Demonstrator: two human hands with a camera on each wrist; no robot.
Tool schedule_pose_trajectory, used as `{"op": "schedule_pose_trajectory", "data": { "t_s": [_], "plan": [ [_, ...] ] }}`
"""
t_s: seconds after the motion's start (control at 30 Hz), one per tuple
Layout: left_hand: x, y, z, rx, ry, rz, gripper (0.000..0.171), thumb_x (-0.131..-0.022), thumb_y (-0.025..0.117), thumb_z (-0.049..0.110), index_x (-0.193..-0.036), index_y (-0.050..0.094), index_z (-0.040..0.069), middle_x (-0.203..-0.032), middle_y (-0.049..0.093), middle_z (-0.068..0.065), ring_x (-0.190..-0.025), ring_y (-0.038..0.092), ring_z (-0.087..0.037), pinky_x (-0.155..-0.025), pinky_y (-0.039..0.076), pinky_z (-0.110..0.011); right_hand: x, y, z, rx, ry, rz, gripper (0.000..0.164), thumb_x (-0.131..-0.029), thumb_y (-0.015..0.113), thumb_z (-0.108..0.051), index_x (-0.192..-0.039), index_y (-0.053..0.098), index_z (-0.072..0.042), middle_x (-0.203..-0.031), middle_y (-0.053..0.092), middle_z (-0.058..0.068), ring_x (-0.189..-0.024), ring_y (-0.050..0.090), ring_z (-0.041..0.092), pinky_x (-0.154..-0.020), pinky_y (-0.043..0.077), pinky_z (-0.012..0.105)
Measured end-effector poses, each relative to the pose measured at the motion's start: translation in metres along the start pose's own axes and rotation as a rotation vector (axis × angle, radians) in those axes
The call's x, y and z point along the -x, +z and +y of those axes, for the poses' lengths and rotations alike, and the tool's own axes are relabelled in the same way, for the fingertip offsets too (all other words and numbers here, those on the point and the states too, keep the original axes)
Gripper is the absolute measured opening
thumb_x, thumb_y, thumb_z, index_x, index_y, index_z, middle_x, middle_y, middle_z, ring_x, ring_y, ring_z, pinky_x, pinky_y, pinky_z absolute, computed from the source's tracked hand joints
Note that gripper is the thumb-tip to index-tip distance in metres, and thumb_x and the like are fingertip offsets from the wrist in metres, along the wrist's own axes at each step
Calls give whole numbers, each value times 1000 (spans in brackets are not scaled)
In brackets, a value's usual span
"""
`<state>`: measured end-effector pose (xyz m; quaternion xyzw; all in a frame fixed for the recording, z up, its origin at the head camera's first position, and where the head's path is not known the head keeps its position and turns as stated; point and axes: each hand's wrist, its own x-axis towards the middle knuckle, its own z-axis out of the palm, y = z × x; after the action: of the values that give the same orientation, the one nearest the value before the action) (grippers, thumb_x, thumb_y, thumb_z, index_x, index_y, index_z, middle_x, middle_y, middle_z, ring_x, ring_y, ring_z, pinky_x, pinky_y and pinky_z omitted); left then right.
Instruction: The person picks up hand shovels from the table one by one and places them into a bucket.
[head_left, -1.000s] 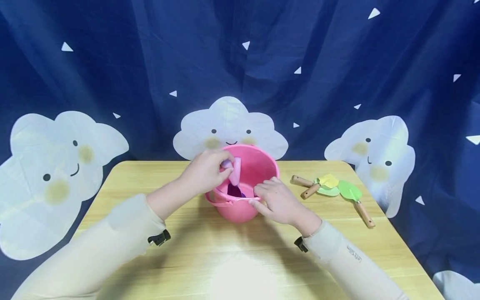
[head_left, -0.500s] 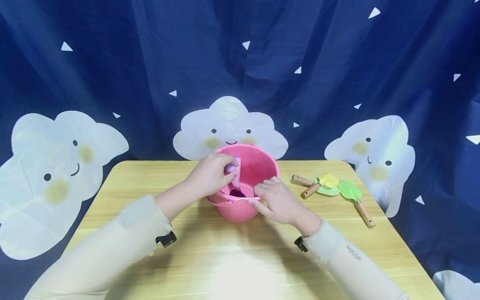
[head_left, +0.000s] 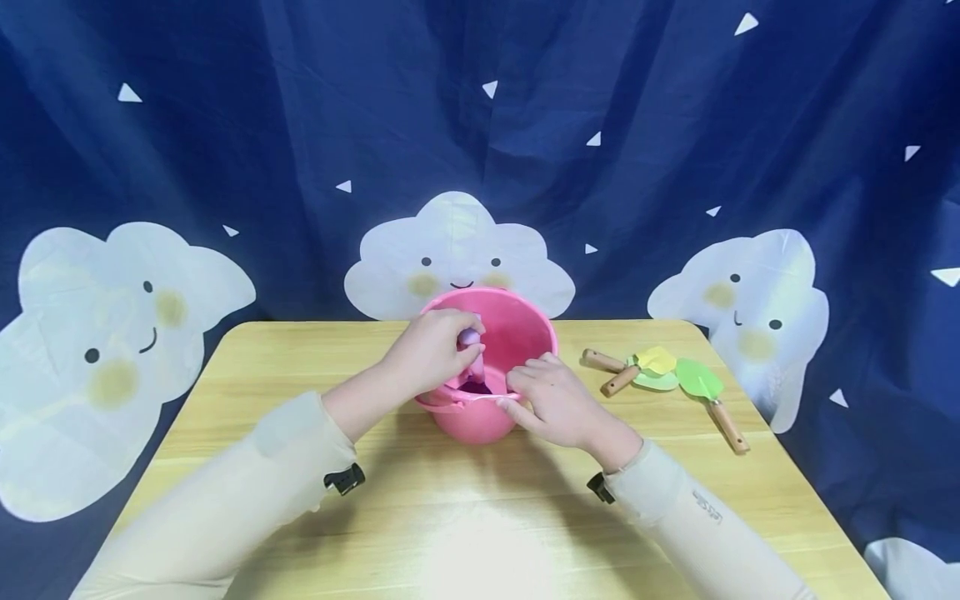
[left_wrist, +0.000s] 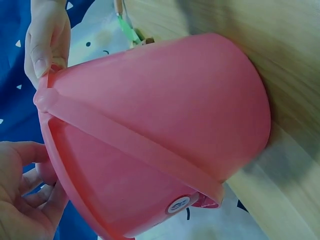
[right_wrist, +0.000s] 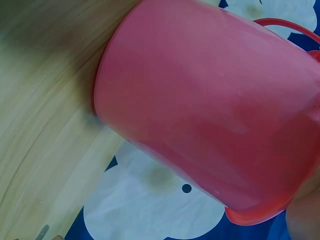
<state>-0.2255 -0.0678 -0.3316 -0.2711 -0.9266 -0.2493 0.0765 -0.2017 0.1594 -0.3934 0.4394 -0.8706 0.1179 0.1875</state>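
Observation:
A pink bucket (head_left: 476,427) stands upright on the table. My left hand (head_left: 427,352) pinches the lilac handle of a purple toy shovel (head_left: 470,337) over the bucket's left side. The shovel's dark lower part is down inside, mostly hidden by the rim. At the front right, my right hand (head_left: 557,404) grips the rim, fingers over the inner edge and thumb outside. In the left wrist view, the bucket wall (left_wrist: 150,100) fills the middle, its handle hanging down across it. The right wrist view shows chiefly the bucket's side (right_wrist: 210,100).
Right of the bucket, several small garden tools with wooden handles lie on the table: a green trowel (head_left: 700,380) at the right, with a yellow-headed tool (head_left: 656,361) overlapping a light green one (head_left: 654,382). A blue cloud-print curtain (head_left: 300,125) hangs behind the table (head_left: 480,500).
My left hand has shifted to the right and slightly inward over the bucket with the toy shovel, whose dark part now shows less. The right hand stays on the rim.

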Motion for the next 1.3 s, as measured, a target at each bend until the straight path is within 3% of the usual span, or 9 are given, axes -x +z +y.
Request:
{"op": "schedule_pose_trajectory", "data": {
  "t_s": [0.23,0.47,0.6,0.73,0.93,1.3],
  "plan": [
    [-6,0,1,9,-10,-11,27,-94,68,19,-118,70,8,-96,69,-1,-78,64,-10,-97,49,-36,0,0,1,-6,6,-4,34,-99,51,-40,-72,47,-20,-67,38,-12,-65,40,10,-71,34,32],
    [-12,4,0,32,-23,22,29,-93,71,19,-121,69,10,-106,70,-2,-102,64,-18,-109,39,-42,0,0,1,-9,9,-11,36,-101,46,-43,-73,43,-22,-67,38,-12,-66,39,10,-71,33,32],
    [-16,8,-5,65,-30,77,26,-91,74,19,-116,71,12,-104,69,0,-108,62,-20,-105,42,-42,-1,0,0,-10,5,-4,38,-102,43,-45,-72,44,-22,-67,38,-12,-66,39,10,-71,33,32],
    [-20,11,-9,89,-47,105,22,-89,76,19,-110,72,12,-101,67,0,-101,63,-20,-94,50,-37,-1,0,1,-7,6,0,41,-103,41,-47,-72,46,-20,-68,39,-12,-66,40,10,-71,34,32],
    [-28,13,-16,59,-91,55,9,-92,73,15,-99,76,11,-98,72,-1,-101,65,-21,-95,51,-37,-2,-1,1,-8,8,-5,37,-101,45,-44,-72,45,-21,-67,39,-11,-66,40,10,-71,34,32],
    [-37,19,-24,31,-118,-8,10,-93,70,13,-100,77,9,-98,74,-3,-100,66,-20,-95,51,-35,-1,0,0,-1,9,-16,38,-100,48,-42,-72,51,-17,-68,39,-12,-67,41,9,-72,34,31]
  ]
}}
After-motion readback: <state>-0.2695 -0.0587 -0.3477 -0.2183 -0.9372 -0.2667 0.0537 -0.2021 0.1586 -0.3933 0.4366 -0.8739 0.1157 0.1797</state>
